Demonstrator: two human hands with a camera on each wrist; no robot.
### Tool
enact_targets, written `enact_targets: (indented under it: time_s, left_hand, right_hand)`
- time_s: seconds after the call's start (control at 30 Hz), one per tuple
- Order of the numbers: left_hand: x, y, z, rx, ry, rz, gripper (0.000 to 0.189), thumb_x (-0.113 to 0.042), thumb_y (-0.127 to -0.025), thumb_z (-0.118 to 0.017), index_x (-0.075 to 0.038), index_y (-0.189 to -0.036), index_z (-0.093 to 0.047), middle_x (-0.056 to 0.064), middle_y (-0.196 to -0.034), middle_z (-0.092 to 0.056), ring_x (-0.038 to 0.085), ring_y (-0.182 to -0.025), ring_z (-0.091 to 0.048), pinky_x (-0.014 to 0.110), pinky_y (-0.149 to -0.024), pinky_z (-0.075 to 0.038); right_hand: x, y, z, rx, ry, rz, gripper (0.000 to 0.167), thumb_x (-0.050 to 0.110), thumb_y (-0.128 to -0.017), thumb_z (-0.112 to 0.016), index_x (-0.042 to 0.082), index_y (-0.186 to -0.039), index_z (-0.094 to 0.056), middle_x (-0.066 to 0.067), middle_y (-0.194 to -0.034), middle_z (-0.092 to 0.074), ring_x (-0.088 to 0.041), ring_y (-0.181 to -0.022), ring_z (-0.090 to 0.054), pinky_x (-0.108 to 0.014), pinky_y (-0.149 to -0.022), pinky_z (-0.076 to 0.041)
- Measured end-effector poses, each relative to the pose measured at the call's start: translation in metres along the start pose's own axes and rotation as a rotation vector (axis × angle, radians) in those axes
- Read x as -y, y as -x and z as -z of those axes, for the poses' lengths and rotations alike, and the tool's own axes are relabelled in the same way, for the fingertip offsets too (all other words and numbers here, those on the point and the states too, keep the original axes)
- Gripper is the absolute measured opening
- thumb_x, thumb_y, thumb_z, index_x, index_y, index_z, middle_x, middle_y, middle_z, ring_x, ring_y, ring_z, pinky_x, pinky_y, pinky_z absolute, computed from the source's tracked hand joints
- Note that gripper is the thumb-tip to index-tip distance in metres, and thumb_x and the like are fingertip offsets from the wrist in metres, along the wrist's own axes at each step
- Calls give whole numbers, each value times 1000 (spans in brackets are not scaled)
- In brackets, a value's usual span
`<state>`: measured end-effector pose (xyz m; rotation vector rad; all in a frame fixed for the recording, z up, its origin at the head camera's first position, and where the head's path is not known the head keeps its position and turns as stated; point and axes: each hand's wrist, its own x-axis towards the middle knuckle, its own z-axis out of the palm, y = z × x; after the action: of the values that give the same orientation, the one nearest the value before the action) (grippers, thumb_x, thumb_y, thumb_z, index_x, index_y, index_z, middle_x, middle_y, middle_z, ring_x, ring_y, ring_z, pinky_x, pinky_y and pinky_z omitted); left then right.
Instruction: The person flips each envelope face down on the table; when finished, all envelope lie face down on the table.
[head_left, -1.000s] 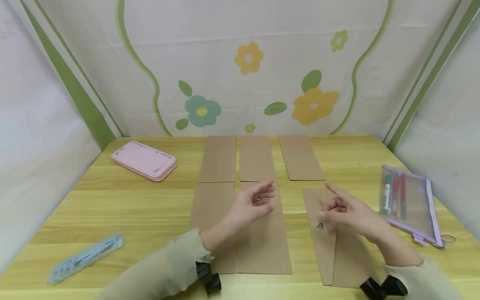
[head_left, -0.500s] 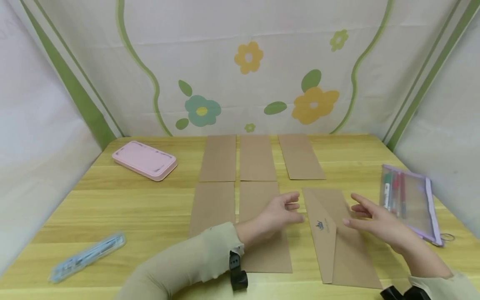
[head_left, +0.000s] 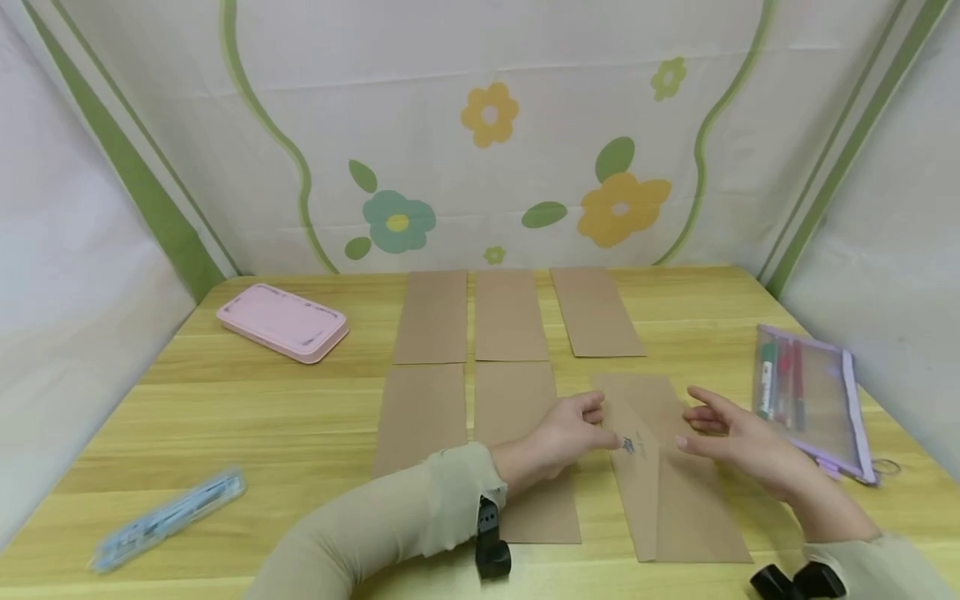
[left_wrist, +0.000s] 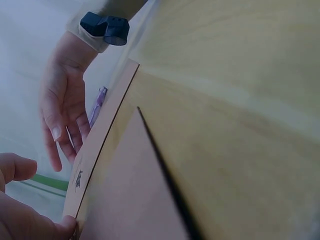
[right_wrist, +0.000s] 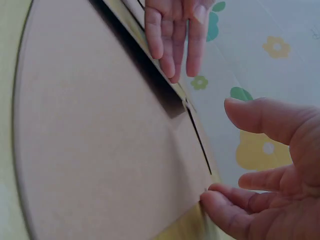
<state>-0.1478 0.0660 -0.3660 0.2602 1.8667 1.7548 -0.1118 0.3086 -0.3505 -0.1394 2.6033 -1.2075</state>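
A brown paper envelope [head_left: 693, 500] lies on the table with its flap side up and a small dark print on the flap. My left hand [head_left: 558, 440] is at its left edge, and the fingertips touch that edge in the left wrist view. At the opposite edge is my right hand [head_left: 750, 450], thumb raised apart from the fingers; its fingertips [right_wrist: 217, 205] meet the envelope's edge in the right wrist view. Plain envelopes lie to the left and behind: one [head_left: 540, 517] partly under my left forearm, another [head_left: 420, 417] beside it, and a back row including one [head_left: 597, 312].
A pink case [head_left: 283, 321] sits at the back left of the wooden table [head_left: 262, 417]. Nearer is a clear bluish pen pouch [head_left: 168, 518]. On the right lies a purple-edged mesh pouch [head_left: 821, 408] holding pens. A flowered cloth [head_left: 450, 67] hangs behind.
My left hand has moved right to the flapped envelope's left edge. My right hand has moved off the flap to the right edge. The envelope has turned slightly, its near edge now more level.
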Motion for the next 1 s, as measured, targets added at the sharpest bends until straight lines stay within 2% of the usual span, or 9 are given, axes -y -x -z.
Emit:
enact_targets:
  time_s: [0.07,0.2,0.43,0.53,0.77,1.0]
  left_hand:
    - [1,-2,-1,-11,16,-8,67,0,-78,-67,1,-138,-38,15,-141,-42,25,-129,-41,37,-105,-36]
    - [1,-6,-2,-49,71,-30,63,4,-76,-65,6,-135,-41,17,-139,-43,28,-128,-42,38,-105,-35]
    - [2,-11,-4,-131,168,-36,59,7,-75,-64,6,-131,-45,17,-131,-51,29,-123,-47,37,-103,-39]
    - [1,-11,-2,-153,183,-54,58,7,-76,-63,5,-131,-46,15,-128,-54,25,-119,-50,32,-98,-43]
    - [-1,-9,5,-176,120,-138,59,10,-75,-63,1,-132,-47,6,-117,-58,16,-107,-54,22,-82,-51]
    - [2,-2,17,-206,94,-188,60,9,-76,-62,-2,-133,-48,8,-114,-58,14,-95,-56,19,-71,-49]
  right_hand:
    - [1,-4,0,-2,-15,7,84,24,-87,-63,-6,-145,-10,-34,-133,-39,-46,-119,-41,-38,-91,-45]
    - [-1,-9,1,-1,-35,12,85,22,-87,-64,-8,-145,-9,-34,-132,-39,-44,-117,-42,-25,-85,-46]
    - [-4,-11,1,-3,-85,12,83,21,-88,-63,-7,-145,-10,-34,-133,-37,-43,-118,-41,-16,-81,-45]
    - [-3,-12,0,-4,-88,17,82,21,-88,-63,-7,-145,-12,-34,-134,-37,-44,-120,-41,-15,-82,-45]
    - [6,-17,-5,1,-102,20,81,23,-87,-63,-6,-145,-14,-33,-137,-36,-45,-122,-39,-32,-90,-48]
    - [15,-25,-19,16,-186,16,77,25,-89,-61,-5,-145,-17,-32,-137,-36,-43,-124,-38,-27,-89,-47]
